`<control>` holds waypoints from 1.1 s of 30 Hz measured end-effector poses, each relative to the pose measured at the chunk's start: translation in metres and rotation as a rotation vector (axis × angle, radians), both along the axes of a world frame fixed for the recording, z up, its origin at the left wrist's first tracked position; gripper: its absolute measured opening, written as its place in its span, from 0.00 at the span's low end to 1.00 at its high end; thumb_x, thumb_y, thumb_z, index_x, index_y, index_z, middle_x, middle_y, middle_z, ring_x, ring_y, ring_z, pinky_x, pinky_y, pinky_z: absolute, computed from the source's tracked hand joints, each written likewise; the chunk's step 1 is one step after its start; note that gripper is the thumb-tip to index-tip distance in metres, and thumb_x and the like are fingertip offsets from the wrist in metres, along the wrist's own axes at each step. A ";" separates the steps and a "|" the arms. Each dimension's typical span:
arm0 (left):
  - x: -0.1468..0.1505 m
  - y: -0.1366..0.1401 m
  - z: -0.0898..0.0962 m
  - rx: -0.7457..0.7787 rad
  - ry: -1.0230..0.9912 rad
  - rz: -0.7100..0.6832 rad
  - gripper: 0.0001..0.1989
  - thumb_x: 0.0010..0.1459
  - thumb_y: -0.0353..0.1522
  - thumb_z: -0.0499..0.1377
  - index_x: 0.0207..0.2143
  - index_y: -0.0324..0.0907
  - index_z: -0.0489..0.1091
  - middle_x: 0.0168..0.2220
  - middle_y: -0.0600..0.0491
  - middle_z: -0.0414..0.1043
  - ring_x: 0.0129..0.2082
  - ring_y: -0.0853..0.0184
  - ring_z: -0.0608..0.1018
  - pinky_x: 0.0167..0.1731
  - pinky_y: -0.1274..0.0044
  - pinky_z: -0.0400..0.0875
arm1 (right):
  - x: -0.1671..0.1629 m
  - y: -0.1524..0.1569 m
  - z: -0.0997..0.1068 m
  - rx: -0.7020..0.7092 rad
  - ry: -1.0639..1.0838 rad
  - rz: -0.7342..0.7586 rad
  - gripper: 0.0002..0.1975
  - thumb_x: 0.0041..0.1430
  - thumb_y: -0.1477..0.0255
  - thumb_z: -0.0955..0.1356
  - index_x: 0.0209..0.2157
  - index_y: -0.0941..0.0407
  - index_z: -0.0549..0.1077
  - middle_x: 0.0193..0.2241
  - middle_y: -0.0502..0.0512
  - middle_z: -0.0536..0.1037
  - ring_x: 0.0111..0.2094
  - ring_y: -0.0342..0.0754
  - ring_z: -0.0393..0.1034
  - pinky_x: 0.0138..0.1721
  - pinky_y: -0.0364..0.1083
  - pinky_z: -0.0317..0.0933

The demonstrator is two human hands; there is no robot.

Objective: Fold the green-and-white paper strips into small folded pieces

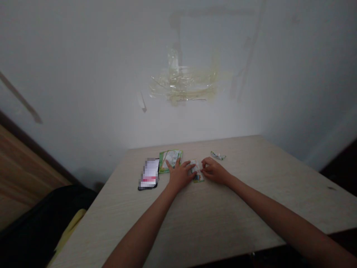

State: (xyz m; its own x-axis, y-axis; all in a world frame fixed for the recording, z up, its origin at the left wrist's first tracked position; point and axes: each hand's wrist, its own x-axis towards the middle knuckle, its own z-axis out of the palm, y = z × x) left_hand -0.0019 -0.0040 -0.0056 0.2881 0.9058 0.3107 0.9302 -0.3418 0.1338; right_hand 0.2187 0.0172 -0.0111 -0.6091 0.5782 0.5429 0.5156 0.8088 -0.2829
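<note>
Head view: left hand (180, 174) and right hand (213, 170) both pinch a small green-white packet (197, 172), flat mid-table, fingers closed on its side edges, probably; view's dim. Green packets (170, 159) just left, phone (150, 174) beyond. Torn wrapper (218, 155) near far edge. Table (212, 219) bare toward near edge.

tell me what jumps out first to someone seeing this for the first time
Two bare arms reach across a pale wooden table, the left hand and right hand meeting on a small packet. Left of them lie green packets and a phone; yellowed tape clings to the wall above.
</note>
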 end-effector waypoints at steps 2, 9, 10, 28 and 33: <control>0.001 0.000 0.000 0.000 0.005 0.004 0.21 0.58 0.52 0.52 0.54 0.68 0.66 0.59 0.60 0.68 0.65 0.44 0.55 0.53 0.36 0.18 | 0.001 -0.004 0.001 -0.005 -0.004 0.012 0.09 0.58 0.77 0.66 0.28 0.55 0.78 0.35 0.58 0.72 0.41 0.51 0.66 0.43 0.50 0.63; 0.003 -0.003 0.002 -0.032 -0.002 0.003 0.24 0.57 0.54 0.52 0.55 0.66 0.66 0.60 0.59 0.66 0.65 0.45 0.54 0.54 0.37 0.17 | 0.004 -0.012 0.001 -0.024 0.042 -0.005 0.08 0.60 0.74 0.67 0.29 0.55 0.78 0.38 0.59 0.73 0.42 0.51 0.67 0.45 0.50 0.63; 0.003 -0.003 0.002 -0.042 -0.001 -0.001 0.25 0.56 0.55 0.52 0.55 0.65 0.66 0.61 0.58 0.66 0.65 0.45 0.54 0.54 0.37 0.17 | 0.004 -0.011 -0.001 -0.024 0.053 -0.017 0.08 0.60 0.74 0.67 0.30 0.55 0.79 0.38 0.59 0.73 0.42 0.50 0.67 0.46 0.50 0.63; 0.002 -0.005 0.000 -0.096 0.035 -0.016 0.32 0.54 0.60 0.48 0.59 0.64 0.61 0.65 0.59 0.59 0.67 0.44 0.51 0.53 0.37 0.16 | 0.004 -0.007 -0.004 -0.040 0.049 0.071 0.06 0.59 0.76 0.68 0.31 0.55 0.78 0.39 0.58 0.73 0.43 0.50 0.66 0.46 0.50 0.63; 0.002 -0.006 0.002 -0.106 0.047 -0.008 0.33 0.54 0.60 0.48 0.59 0.63 0.61 0.65 0.58 0.58 0.67 0.44 0.50 0.55 0.38 0.17 | 0.008 -0.014 -0.003 -0.064 0.034 0.094 0.07 0.59 0.75 0.68 0.27 0.56 0.77 0.38 0.58 0.72 0.44 0.51 0.66 0.47 0.50 0.64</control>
